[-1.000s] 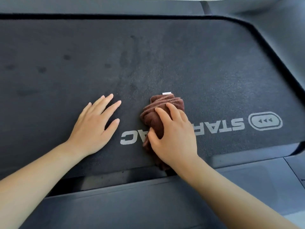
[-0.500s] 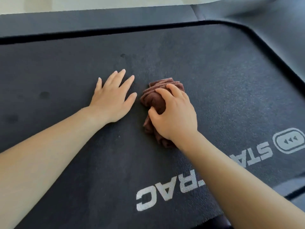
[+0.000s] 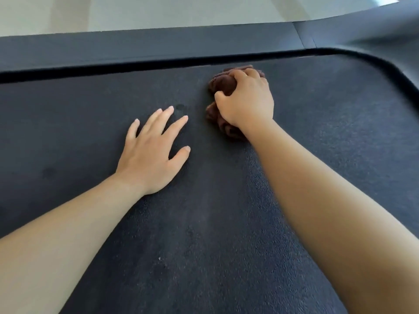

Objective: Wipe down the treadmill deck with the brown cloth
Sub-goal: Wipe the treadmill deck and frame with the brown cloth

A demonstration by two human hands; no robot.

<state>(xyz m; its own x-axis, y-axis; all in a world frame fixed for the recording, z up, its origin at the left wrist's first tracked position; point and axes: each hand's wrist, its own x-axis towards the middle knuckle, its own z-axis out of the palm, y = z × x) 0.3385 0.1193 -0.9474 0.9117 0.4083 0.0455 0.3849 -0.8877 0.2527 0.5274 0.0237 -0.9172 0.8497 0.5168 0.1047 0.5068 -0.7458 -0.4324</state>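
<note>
The dark textured treadmill deck (image 3: 328, 123) fills most of the view. A bunched brown cloth (image 3: 220, 85) lies on it close to the far edge. My right hand (image 3: 246, 99) grips the cloth from above, fingers curled over it, and covers most of it. My left hand (image 3: 152, 152) lies flat on the deck to the left of the cloth, fingers spread and straight, holding nothing. Both forearms reach in from the bottom of the frame.
A black gap and a dark grey side rail (image 3: 158, 46) run along the deck's far edge, curving down at the right (image 3: 399, 71). Pale floor (image 3: 158, 12) lies beyond. A few darker spots (image 3: 180, 107) mark the deck near my left fingertips.
My right hand has pushed the cloth away across the deck toward the far rail. My left hand shifted forward too. The white brand lettering has dropped out of view.
</note>
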